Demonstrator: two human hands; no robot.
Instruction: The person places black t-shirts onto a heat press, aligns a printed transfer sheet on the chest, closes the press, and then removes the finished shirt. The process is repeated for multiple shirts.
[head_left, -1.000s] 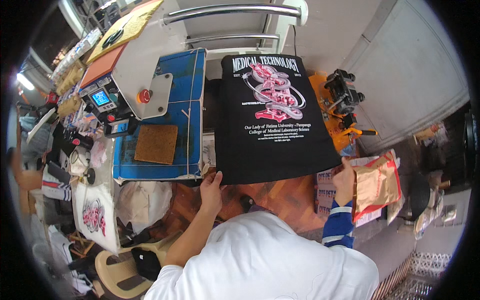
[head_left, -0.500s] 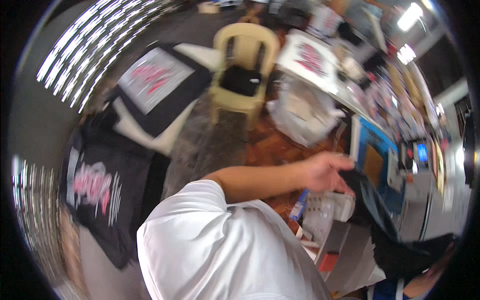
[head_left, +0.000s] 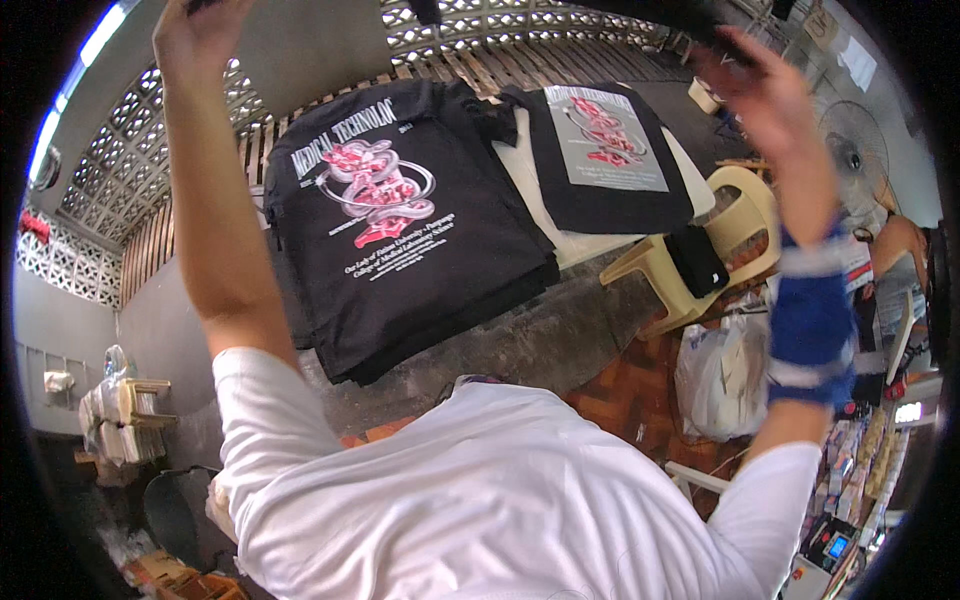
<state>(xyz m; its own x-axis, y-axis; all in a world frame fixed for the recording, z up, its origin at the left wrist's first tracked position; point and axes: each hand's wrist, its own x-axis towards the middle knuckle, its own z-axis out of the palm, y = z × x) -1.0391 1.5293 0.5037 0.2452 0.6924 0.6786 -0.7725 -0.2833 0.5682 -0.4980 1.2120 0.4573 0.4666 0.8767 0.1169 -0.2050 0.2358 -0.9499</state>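
Both my arms are raised. My left hand (head_left: 200, 40) is at the upper left, its fingers closed at the picture's edge on a dark bit of cloth. My right hand (head_left: 760, 90), blurred, grips the other side of what looks like a black shirt (head_left: 650, 12); most of it lies above the picture. Below and between my hands, a stack of black printed shirts (head_left: 450, 240) lies flat, with a pink and white design on top. To its right another black shirt (head_left: 550, 200) lies on a white board (head_left: 525, 165), a grey panel around its print.
A cream plastic chair (head_left: 750, 205) with folded black cloth (head_left: 697, 262) on it stands at the right. Near it are a plastic bag (head_left: 720, 375) and a standing fan (head_left: 850, 150). Stacked goods (head_left: 135, 425) are at the left. Another person's arm (head_left: 900, 245) shows at the right edge.
My view has swung left, from the cluttered right side to the shirt stack. Both hands have risen from the lower right, bringing the black shirt up.
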